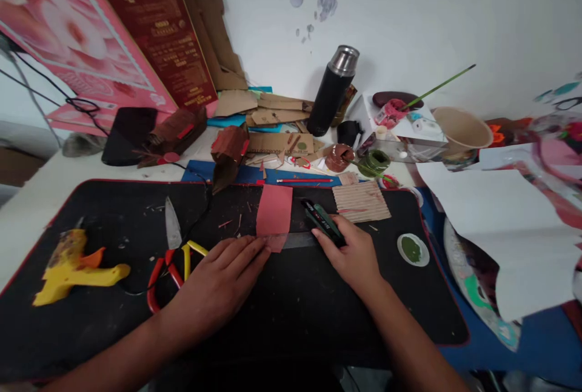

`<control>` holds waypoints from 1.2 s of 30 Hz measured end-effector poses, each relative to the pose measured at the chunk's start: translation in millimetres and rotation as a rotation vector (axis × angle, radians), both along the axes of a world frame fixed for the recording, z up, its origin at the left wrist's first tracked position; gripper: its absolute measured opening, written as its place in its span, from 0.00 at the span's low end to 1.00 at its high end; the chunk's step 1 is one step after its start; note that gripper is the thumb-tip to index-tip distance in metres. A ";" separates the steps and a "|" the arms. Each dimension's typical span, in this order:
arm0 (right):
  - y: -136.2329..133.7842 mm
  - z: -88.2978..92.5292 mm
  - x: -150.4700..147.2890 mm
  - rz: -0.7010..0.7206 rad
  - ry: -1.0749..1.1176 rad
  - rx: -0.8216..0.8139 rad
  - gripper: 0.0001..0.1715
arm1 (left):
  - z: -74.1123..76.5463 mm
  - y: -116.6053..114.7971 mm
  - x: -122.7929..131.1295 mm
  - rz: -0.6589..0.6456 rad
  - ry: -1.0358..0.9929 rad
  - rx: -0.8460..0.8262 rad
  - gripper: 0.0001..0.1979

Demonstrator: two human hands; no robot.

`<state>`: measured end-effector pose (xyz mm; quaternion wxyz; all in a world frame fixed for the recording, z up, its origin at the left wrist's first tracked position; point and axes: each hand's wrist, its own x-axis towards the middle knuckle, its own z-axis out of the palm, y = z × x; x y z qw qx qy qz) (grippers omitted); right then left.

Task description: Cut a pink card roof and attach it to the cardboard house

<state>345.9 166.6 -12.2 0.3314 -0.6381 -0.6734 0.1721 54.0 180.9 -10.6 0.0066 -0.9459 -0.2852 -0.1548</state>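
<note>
Our left hand (222,280) lies open, fingers flat on the ruler (297,240) across the red card (274,210) — mid black mat (113,204) — our right hand (357,255) clenches the green cutter (324,220) just right of it

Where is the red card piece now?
Head view: the red card piece lies centrally on the black mat, its near edge at the left hand, the green cutter in the right hand just to its right.

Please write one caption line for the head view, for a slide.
Left hand touches a red card piece on a black mat; right hand holds a utility knife.
</note>
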 end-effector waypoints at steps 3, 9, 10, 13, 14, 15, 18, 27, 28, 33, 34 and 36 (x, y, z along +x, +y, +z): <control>-1.2 2.5 0.1 -0.007 -0.001 0.012 0.10 | 0.8 -2.8 -1.7 -0.016 0.016 0.029 0.21; -3.7 7.2 1.5 0.012 -0.026 0.062 0.09 | 1.4 -5.8 -4.1 -0.044 0.003 0.031 0.22; -4.1 7.9 1.8 0.016 -0.027 0.062 0.08 | 1.2 -5.9 -4.5 -0.049 -0.001 0.028 0.22; -5.6 9.1 2.9 0.034 -0.046 0.069 0.08 | 0.1 -6.1 -5.4 -0.053 -0.007 0.019 0.22; -6.0 9.1 3.2 0.041 -0.056 0.075 0.09 | -0.4 -6.3 -5.5 -0.051 -0.007 0.018 0.22; -6.2 8.9 3.5 0.048 -0.066 0.079 0.09 | -0.9 -6.5 -5.6 -0.049 -0.007 0.016 0.22; -6.4 7.6 3.5 0.068 -0.083 0.069 0.10 | -2.4 -7.1 -5.3 -0.041 -0.013 -0.001 0.21; -7.0 8.5 4.5 0.132 -0.104 0.083 0.11 | -5.3 -7.0 -4.4 -0.044 -0.044 -0.039 0.21; -6.8 8.8 5.0 0.159 -0.102 0.071 0.12 | -5.5 -6.8 -4.2 -0.041 -0.044 -0.038 0.21; -5.2 10.6 6.2 0.265 -0.095 0.001 0.14 | -5.2 -6.3 -4.1 -0.030 -0.041 -0.014 0.21; -5.1 11.6 6.3 0.276 -0.095 -0.023 0.15 | -5.3 -6.3 -4.3 -0.033 -0.035 -0.009 0.21; -5.3 14.0 6.2 0.296 -0.108 -0.087 0.17 | -5.8 -6.7 -4.7 -0.034 -0.034 -0.005 0.21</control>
